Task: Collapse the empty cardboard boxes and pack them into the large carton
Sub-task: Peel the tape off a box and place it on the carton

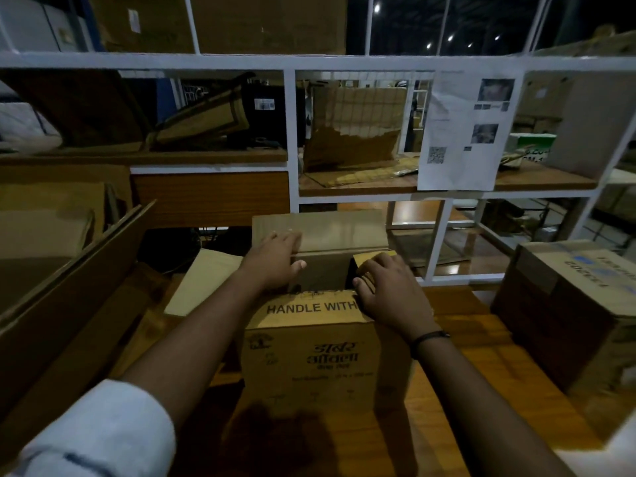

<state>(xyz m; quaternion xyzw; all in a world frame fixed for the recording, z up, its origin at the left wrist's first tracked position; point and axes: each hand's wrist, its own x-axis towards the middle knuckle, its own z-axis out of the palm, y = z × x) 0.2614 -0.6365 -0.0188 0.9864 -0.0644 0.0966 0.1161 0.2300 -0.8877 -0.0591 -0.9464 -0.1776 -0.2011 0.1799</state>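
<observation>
Left hand: the person's left hand (277, 261) lay flat and spread on the far top flap (320, 230), thumb hooked over the fold; it gripped nothing.
Right hand: the right hand (387, 290) pressed down on the right side flap (373, 258), fingers (370, 270) together over its edge, a dark band (430, 336) on the wrist; it pressed and did not clasp.
Task item: the printed cardboard box (309, 366), marked "HANDLE WITH", stood upright and open-topped on the wooden table (464, 325) directly before the person.
Box interior: dark; what showed of it appeared empty.
Step in hand: judged to be opening the top flaps before flattening.
Method: all four flaps should be freed first, then opposite corners pushed toward each other so the walls fold along their existing creases.
Caution: pressure on a flap's middle could buckle the board; pressure belongs near the fold.
Near surroundings: a flat cardboard sheet (203, 280) lay just left of the box.
Likely carton: a large cardboard carton (69, 270) stood open at the left.
Right side: another printed box (568, 311) stood well apart.
</observation>
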